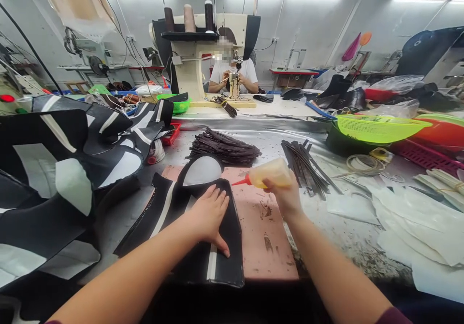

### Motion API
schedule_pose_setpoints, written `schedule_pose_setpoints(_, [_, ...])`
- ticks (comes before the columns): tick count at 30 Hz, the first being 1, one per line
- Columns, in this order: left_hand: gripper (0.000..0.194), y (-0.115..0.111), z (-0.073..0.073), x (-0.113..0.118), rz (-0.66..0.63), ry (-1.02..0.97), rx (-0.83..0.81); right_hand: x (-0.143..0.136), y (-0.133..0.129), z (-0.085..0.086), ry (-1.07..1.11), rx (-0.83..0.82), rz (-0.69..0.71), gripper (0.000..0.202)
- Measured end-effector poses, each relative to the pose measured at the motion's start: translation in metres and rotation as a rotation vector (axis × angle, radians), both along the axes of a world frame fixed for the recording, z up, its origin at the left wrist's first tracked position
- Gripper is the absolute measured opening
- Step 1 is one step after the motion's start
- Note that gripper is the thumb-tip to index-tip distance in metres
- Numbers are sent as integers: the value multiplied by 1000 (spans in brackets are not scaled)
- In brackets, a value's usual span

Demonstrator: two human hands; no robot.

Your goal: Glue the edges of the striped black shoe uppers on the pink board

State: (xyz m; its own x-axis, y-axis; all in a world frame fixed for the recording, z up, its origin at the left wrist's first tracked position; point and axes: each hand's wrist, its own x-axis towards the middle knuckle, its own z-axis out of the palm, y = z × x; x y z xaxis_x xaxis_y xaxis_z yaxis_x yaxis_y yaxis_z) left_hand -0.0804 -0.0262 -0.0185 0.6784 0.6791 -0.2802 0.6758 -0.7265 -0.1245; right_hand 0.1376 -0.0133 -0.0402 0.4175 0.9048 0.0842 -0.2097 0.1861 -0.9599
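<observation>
My left hand (210, 218) lies flat on a black leather piece (232, 254), its fingers stretched out and the thumb apart. White tape strips and a rounded white patch mark the leather's surface. In my right hand (286, 196) is a squeeze bottle (271, 173) of yellowish liquid. The bottle is tilted on its side, and its red nozzle points left, close to the leather's upper right edge. Whether the tip touches the leather I cannot tell. Beneath the leather is a pink board (266, 232) with dark smears.
Dark strips (224, 147) lie piled behind the board, with another bundle (306, 164) to their right. Black leather pieces (65, 189) heap up at left. White sheets (413, 222) and a yellow-green basket (380, 127) are at right. A person (232, 73) sits behind a sewing machine (188, 68).
</observation>
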Motion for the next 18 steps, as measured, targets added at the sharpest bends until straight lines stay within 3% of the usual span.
schedule_pose_setpoints(6, [119, -2, -3, -2, -12, -55, 18, -19, 28, -2, -260, -53, 41, 59])
schedule_pose_setpoints(16, [115, -1, -9, -4, -43, -82, 43, -16, 23, 1, -319, -54, 26, 57])
schedule_pose_setpoints(18, [116, -1, -8, -4, -40, -69, 37, -13, 19, 0, -286, -58, 75, 57])
